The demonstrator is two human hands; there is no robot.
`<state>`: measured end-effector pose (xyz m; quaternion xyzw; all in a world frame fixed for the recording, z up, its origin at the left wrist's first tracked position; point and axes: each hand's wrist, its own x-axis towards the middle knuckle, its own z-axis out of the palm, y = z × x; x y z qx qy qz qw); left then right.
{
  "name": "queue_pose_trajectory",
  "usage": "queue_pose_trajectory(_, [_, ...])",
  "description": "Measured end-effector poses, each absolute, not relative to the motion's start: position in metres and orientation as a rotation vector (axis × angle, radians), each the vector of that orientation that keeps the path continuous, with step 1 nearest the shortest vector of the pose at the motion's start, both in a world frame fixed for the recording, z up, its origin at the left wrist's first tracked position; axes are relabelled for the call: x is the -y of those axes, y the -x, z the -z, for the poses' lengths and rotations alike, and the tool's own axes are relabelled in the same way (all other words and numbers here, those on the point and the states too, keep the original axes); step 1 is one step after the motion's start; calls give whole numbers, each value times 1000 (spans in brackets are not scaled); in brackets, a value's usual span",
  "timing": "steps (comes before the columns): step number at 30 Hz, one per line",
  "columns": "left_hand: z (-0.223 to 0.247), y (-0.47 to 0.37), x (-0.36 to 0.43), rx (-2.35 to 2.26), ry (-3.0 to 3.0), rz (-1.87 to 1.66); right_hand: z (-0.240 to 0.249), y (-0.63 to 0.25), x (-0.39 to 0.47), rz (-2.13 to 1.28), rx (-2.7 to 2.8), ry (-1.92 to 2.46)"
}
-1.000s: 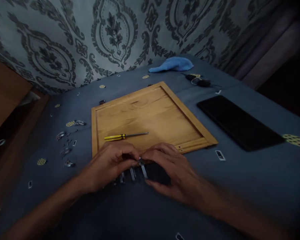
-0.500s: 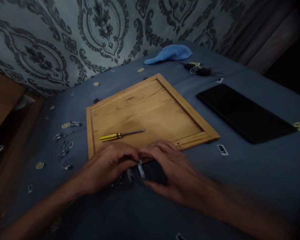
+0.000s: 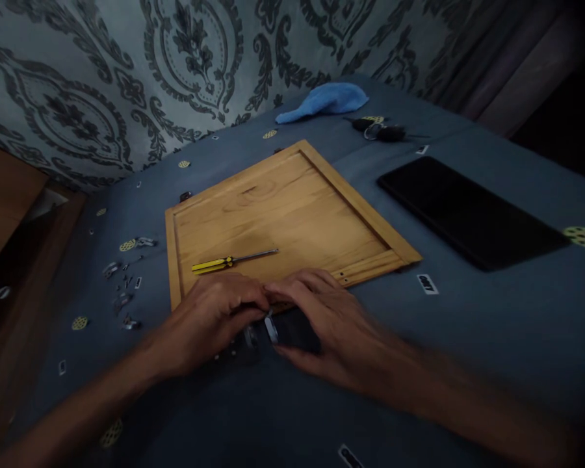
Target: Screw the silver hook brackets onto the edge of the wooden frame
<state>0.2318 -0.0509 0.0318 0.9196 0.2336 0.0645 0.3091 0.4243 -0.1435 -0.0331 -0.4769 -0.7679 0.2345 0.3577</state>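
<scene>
A wooden cabinet door (image 3: 273, 214) with a raised frame lies flat on the blue cloth. At its near edge is a small metal cabinet hinge (image 3: 272, 329). The thumb and forefinger of my left hand (image 3: 214, 312) are pinched together at the hinge's upper end; any smaller part between them is hidden. My right hand (image 3: 326, 318) curves around the same hinge, its fingers on the door edge and its thumb by the hinge's lower end. On the door rests a yellow-handled screwdriver (image 3: 234, 260), just beyond my left hand.
Several loose hinges (image 3: 121, 300) and small screws (image 3: 127, 282) lie at the left. A black tablet-like slab (image 3: 472, 211) lies to the right. Farther back are a blue cloth (image 3: 326, 102) and a dark object with a ring (image 3: 383, 132). The patterned wall (image 3: 195, 58) bounds the far side.
The view has shifted slightly, so the things appear a little to the left and higher. Both hands stay at the hinge with nearly the same grip.
</scene>
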Motion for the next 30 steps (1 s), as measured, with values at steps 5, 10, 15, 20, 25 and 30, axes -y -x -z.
queue_pose_trajectory(5, [-29,-231,52,-600,-2382,-163,32,-425,144,-616,1991,1210])
queue_pose_trajectory(10, [-28,-230,52,-604,-2401,-154,33,-426,144,-611,1997,1213])
queue_pose_trajectory(15, [-31,-229,52,-622,-2443,-113,34,-426,143,-602,1986,1201])
queue_pose_trajectory(20, [-41,-220,51,-708,-2377,-145,37,-424,143,-569,1997,1207])
queue_pose_trajectory(25, [-46,-213,53,-871,-2330,-257,36,-426,144,-572,1999,1218])
queue_pose_trajectory(30, [-29,-215,57,-891,-2242,-276,31,-427,141,-589,2050,1180])
